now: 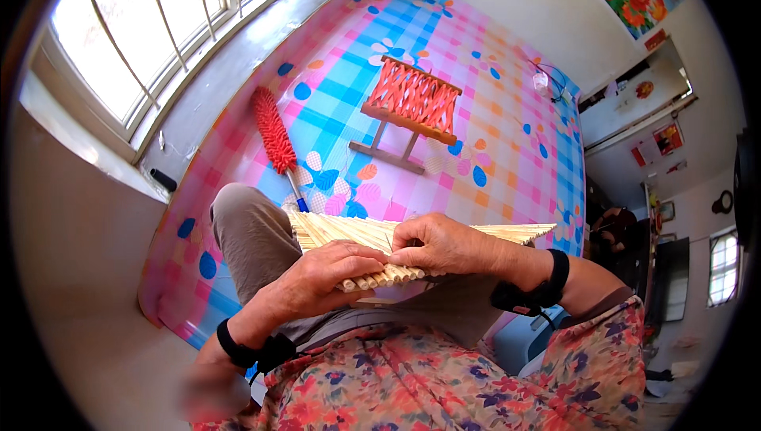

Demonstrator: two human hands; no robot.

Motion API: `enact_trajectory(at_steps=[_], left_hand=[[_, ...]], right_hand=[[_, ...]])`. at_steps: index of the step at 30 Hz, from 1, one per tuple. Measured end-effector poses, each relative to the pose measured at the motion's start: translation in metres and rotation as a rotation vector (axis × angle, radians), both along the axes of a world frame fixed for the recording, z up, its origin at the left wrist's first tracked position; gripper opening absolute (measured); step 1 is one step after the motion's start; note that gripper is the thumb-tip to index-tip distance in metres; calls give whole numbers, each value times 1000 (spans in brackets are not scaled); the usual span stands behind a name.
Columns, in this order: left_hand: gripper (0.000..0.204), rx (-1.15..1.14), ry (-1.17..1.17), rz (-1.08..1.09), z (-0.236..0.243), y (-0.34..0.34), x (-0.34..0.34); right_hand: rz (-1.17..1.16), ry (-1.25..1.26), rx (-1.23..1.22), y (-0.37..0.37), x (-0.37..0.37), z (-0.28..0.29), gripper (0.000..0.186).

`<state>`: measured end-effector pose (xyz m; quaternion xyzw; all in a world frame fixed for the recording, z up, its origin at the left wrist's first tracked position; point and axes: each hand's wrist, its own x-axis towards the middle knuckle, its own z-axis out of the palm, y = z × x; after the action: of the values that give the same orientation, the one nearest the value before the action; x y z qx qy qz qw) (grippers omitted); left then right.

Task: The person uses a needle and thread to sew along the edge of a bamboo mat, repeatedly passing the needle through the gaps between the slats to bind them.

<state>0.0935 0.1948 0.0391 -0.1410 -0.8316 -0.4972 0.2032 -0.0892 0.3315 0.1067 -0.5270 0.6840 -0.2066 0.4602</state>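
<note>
Over my lap lies a flat row of pale, straw-coloured stalks (341, 229), packed side by side, with round cut ends along the near edge. Its far right side runs out to a narrow point. My left hand (326, 271) is wrapped over the near left part, fingers across the stalks and thumb below. Close beside it, my right hand (444, 247) is closed in a pinch just above the stalks. A thin line shows by its fingertips, but what they hold is too small to make out.
Ahead, on a checked, flower-printed cover (317, 134), stands a wooden frame (412, 102) wound with red strips. A red fluffy duster (273, 130) lies left of it. A barred window (151, 26) is at the left, a blue container (523, 340) at the lower right.
</note>
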Motion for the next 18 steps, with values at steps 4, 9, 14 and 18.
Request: enact_trajectory(at_steps=[4,9,14,18], left_hand=[[43,-16,27,16,-6,5,5],[39,-4,61,87,-18,4,15],[36,73,82,100,-18,7,15],[36,-5,110,59,-21,6,16]], right_hand=[[39,-78,233,-12,6,1,28],[-140,-74,85,-15,22,-13,23],[-324,-74,72,-35,11,-33,21],[-520,-422,-52,-79,-13,7,25]])
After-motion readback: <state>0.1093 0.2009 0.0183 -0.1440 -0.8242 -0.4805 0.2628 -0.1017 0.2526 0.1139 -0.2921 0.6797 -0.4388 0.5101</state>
